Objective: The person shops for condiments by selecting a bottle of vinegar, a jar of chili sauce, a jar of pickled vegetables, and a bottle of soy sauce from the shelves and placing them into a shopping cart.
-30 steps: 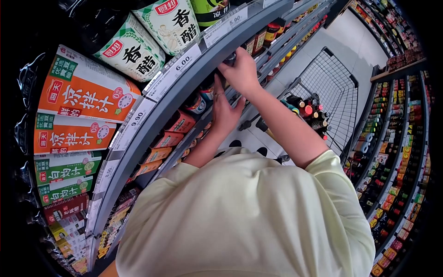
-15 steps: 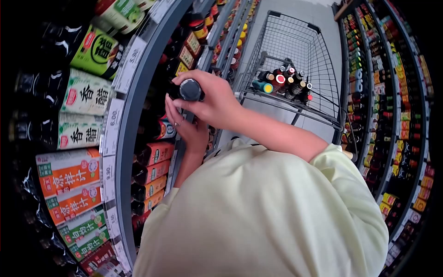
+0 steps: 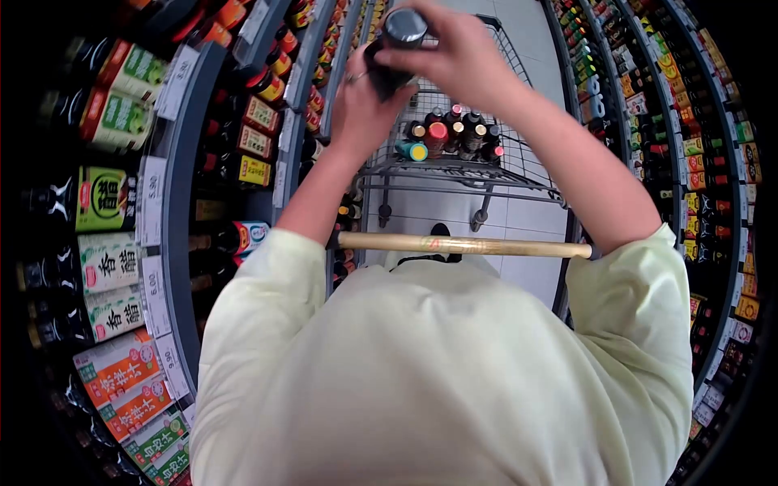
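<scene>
Sleeves of a pale yellow shirt [image 3: 438, 373] fill the foreground, with the wooden cart handle [image 3: 462, 245] just beyond. Farther out, both hands are raised over the wire cart [image 3: 494, 174]: the left hand [image 3: 361, 109] cups a dark bottle [image 3: 393, 49] from below, the right hand [image 3: 462, 53] grips it near its cap. Bottles [image 3: 450, 138] stand in the cart beneath; stocked shelves [image 3: 170, 202] flank the aisle.

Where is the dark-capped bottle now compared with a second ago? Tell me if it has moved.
Yes. The bottle, held by both the left hand and right hand, has left the shelf edge and now sits above the cart.
</scene>
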The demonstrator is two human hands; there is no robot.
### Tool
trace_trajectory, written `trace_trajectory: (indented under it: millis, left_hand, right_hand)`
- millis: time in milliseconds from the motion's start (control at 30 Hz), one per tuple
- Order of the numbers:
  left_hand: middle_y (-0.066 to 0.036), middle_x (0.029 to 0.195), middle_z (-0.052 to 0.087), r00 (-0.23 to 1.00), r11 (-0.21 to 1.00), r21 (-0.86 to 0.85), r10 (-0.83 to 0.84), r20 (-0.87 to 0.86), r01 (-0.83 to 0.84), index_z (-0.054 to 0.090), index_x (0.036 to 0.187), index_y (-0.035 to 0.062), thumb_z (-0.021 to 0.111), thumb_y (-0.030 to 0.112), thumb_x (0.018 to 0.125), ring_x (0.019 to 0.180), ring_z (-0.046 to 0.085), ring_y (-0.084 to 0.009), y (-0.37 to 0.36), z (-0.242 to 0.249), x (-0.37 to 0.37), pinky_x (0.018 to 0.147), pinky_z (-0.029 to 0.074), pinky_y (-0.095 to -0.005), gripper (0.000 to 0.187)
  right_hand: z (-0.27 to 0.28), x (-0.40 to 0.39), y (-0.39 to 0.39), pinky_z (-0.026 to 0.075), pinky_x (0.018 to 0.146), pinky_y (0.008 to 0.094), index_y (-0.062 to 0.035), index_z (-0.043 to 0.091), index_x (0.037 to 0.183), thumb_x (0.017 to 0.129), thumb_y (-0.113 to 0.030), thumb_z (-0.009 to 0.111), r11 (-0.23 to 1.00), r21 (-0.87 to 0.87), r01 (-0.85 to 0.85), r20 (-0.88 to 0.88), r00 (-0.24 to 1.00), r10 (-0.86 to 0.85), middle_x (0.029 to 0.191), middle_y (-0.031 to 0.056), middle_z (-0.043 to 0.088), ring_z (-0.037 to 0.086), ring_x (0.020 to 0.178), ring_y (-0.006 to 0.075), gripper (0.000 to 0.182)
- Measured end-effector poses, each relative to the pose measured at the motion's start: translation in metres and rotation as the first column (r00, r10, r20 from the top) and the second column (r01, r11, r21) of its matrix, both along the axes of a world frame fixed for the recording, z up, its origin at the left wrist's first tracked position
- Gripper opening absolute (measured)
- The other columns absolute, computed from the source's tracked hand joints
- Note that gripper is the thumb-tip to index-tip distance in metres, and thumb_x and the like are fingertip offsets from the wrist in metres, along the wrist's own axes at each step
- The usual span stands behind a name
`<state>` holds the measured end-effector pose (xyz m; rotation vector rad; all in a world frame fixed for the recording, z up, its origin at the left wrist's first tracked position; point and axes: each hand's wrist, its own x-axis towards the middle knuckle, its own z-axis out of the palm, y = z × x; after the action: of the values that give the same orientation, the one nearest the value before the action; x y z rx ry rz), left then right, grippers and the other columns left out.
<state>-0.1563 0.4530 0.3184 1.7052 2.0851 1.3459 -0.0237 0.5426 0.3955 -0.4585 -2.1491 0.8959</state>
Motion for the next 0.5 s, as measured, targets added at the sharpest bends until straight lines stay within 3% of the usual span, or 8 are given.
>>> trace_trajectory:
  millis: [67, 100, 167, 233, 267, 367, 400, 500]
  left_hand:
    - [-0.022, 0.117, 0.061, 0.999, 0.988, -0.147, -0.042, -0.033, 0.037, 0.041, 0.132, 0.0041, 0.077, 0.036, 0.08, 0.104, 0.061, -0.0431, 0.044, -0.004, 0.006, 0.084, 0.051, -0.0492, 0.071]
    - [-0.022, 0.112, 0.064, 0.992, 0.976, -0.216, -0.055, -0.113, 0.029, 0.041, 0.132, 0.0045, 0.075, 0.04, 0.08, 0.105, 0.061, -0.0415, 0.061, -0.006, 0.011, 0.084, 0.051, -0.0485, 0.072]
    - [-0.022, 0.113, 0.063, 0.978, 0.886, -0.451, -0.177, -0.109, 0.11, 0.047, 0.13, 0.0046, 0.069, 0.04, 0.085, 0.106, 0.063, -0.0378, 0.086, -0.011, 0.018, 0.084, 0.052, -0.0473, 0.061]
    - [-0.02, 0.112, 0.064, 0.946, 0.793, -0.556, -0.322, -0.039, 0.247, 0.052, 0.13, 0.0071, 0.063, 0.037, 0.09, 0.103, 0.064, -0.0355, 0.085, -0.013, 0.033, 0.084, 0.052, -0.0462, 0.051]
    - [-0.018, 0.108, 0.065, 0.893, 0.834, -0.481, -0.405, -0.196, 0.273, 0.053, 0.131, 0.0095, 0.062, 0.039, 0.09, 0.101, 0.064, -0.0354, 0.082, -0.044, 0.033, 0.084, 0.052, -0.046, 0.051]
    - [-0.017, 0.108, 0.065, 0.833, 0.667, -0.601, -0.553, -0.002, 0.441, 0.052, 0.132, 0.0084, 0.064, 0.037, 0.089, 0.101, 0.063, -0.0361, 0.055, -0.066, 0.047, 0.086, 0.051, -0.046, 0.053]
    - [-0.02, 0.114, 0.064, 0.839, 0.592, -0.688, -0.542, 0.045, 0.419, 0.051, 0.135, 0.0089, 0.067, 0.036, 0.088, 0.106, 0.061, -0.0375, 0.047, -0.063, 0.051, 0.09, 0.049, -0.0435, 0.057]
    - [-0.018, 0.113, 0.064, 0.865, 0.572, -0.71, -0.49, 0.107, 0.412, 0.052, 0.135, 0.008, 0.066, 0.034, 0.09, 0.105, 0.061, -0.0357, 0.025, -0.075, 0.058, 0.089, 0.049, -0.0429, 0.054]
  right_hand:
    - [0.011, 0.017, 0.04, 0.051, 0.081, 0.03, -0.0106, 0.055, 0.128, 0.086, -0.028, 0.075, 0.984, -0.103, 0.146, 0.401, 0.911, -0.093, 0.109, 0.0082, 0.069, 0.065, 0.087, 0.0263, 0.05]
    - [-0.003, 0.021, 0.06, 0.051, 0.081, 0.03, -0.0106, 0.055, 0.128, 0.086, -0.028, 0.075, 0.983, -0.103, 0.154, 0.4, 0.911, -0.1, 0.109, 0.0082, 0.069, 0.065, 0.087, 0.0263, 0.05]
    - [-0.059, 0.031, 0.094, 0.052, 0.074, 0.0332, -0.0033, 0.063, 0.106, 0.079, -0.026, 0.08, 0.979, 0.022, 0.2, 0.145, 0.969, -0.202, 0.088, 0.0095, 0.069, 0.067, 0.083, 0.0197, 0.039]
    - [-0.101, 0.042, 0.122, 0.052, 0.072, 0.0351, -0.0014, 0.064, 0.104, 0.076, -0.029, 0.081, 0.951, -0.034, 0.308, 0.173, 0.939, -0.298, 0.082, 0.0132, 0.069, 0.068, 0.079, 0.0261, 0.042]
    - [-0.122, 0.048, 0.137, 0.054, 0.073, 0.0364, -0.0014, 0.064, 0.104, 0.075, -0.027, 0.082, 0.933, -0.064, 0.353, 0.19, 0.922, -0.336, 0.082, 0.0151, 0.07, 0.069, 0.079, 0.0293, 0.042]
    - [-0.189, 0.063, 0.177, 0.053, 0.073, 0.0381, -0.0011, 0.064, 0.103, 0.075, -0.027, 0.082, 0.881, -0.141, 0.451, 0.253, 0.877, -0.409, 0.083, 0.0157, 0.07, 0.068, 0.08, 0.0317, 0.042]
    - [-0.212, 0.068, 0.188, 0.053, 0.073, 0.0381, -0.0011, 0.064, 0.103, 0.075, -0.027, 0.082, 0.876, -0.146, 0.46, 0.258, 0.873, -0.415, 0.083, 0.0157, 0.07, 0.068, 0.08, 0.0317, 0.042]
    - [-0.266, 0.077, 0.207, 0.053, 0.074, 0.0407, -0.0022, 0.063, 0.104, 0.076, -0.023, 0.081, 0.795, -0.228, 0.561, 0.374, 0.805, -0.461, 0.086, 0.0172, 0.07, 0.068, 0.083, 0.034, 0.039]
